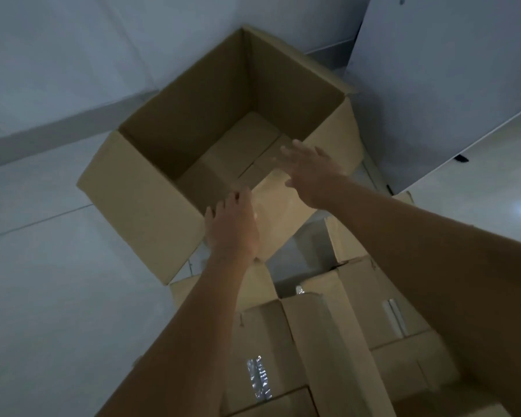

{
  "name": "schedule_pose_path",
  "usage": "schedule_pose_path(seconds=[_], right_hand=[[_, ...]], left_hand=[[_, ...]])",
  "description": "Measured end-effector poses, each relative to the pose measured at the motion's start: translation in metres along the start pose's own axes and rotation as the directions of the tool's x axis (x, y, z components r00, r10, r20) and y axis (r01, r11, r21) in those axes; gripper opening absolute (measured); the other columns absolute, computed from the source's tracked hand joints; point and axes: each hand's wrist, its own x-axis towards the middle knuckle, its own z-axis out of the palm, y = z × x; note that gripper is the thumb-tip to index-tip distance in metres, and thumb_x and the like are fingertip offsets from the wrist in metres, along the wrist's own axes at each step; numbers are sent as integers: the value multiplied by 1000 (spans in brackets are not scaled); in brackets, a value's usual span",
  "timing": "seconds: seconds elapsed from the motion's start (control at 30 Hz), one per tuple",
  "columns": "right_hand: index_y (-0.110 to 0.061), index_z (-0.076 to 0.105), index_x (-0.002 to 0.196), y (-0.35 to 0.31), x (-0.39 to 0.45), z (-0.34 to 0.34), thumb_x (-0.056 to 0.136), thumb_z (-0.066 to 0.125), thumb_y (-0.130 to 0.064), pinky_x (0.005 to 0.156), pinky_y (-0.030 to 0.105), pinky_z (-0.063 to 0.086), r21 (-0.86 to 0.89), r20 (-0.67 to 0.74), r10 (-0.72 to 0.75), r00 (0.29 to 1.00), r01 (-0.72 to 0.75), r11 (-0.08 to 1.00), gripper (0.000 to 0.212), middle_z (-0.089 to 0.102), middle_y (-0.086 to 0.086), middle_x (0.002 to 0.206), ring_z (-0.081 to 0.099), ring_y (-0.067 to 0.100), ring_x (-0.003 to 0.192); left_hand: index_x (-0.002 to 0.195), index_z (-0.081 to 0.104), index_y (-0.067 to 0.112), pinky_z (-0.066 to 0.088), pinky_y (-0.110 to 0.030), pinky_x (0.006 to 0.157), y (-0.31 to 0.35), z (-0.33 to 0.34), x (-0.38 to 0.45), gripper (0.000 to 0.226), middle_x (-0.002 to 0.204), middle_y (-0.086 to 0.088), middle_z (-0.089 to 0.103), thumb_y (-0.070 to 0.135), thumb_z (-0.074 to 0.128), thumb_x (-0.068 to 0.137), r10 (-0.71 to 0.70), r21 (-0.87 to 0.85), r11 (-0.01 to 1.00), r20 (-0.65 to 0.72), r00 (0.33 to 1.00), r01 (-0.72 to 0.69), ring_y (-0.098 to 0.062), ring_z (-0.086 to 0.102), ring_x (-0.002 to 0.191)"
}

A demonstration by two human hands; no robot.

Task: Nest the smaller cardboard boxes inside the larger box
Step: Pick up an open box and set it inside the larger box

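Observation:
A large open cardboard box (pixel 139 203) stands on the floor in a corner, its flaps spread outward. Its inside is bare except for the folded bottom flaps. My left hand (pixel 233 225) hovers at the near rim with fingers spread, over the near flap (pixel 278 206). My right hand (pixel 315 170) reaches over the box's near right edge, fingers apart and blurred, holding nothing. Several smaller cardboard boxes (pixel 322 332) lie piled below my arms near the bottom of the view, some open, some with shiny tape.
Pale walls (pixel 73 55) meet behind the large box. A white panel (pixel 448 70) leans at the upper right. Light tiled floor (pixel 42 296) stretches to the left of the boxes.

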Motion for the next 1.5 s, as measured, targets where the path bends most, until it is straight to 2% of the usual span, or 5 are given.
schedule_pose_path(seconds=[0.23,0.73,1.0,1.33,1.5], right_hand=[[-19,28,149,-27,-25,36,85,62,-4,122,48,13,-38,-206,26,978,-35,999,74,26,8,158,12,28,150],[-27,11,154,-50,-15,50,94,47,-6,121,46,7,228,-200,161,966,-114,967,73,5,1,165,-2,23,151],[-23,24,152,-40,-74,54,98,42,-27,122,44,13,423,-144,318,937,-232,876,57,11,1,164,5,21,151],[-17,42,145,-43,-286,120,92,52,-15,116,39,25,540,384,571,725,-679,498,54,34,9,156,29,26,144],[-16,41,145,-36,-347,152,94,50,-17,109,34,33,549,491,565,663,-739,390,52,42,8,151,41,26,136]], left_hand=[[143,32,33,29,-34,76,-41,10,-8,43,119,3,63,32,44,101,128,46,991,-92,988,-124,-21,63,100],[137,44,27,21,-49,118,-63,1,27,51,130,-8,59,19,63,91,163,123,981,-83,983,-152,-33,52,122],[150,34,27,30,-48,117,-49,-17,-31,69,153,-4,40,9,52,86,284,-115,942,-229,931,-315,-25,32,144],[144,44,33,38,-43,109,30,20,-171,63,147,-3,45,16,55,84,520,-174,853,368,771,-492,-25,37,137],[142,46,27,40,-39,103,96,48,-200,54,144,-2,47,20,50,89,589,-230,806,394,706,-545,-23,39,134]])
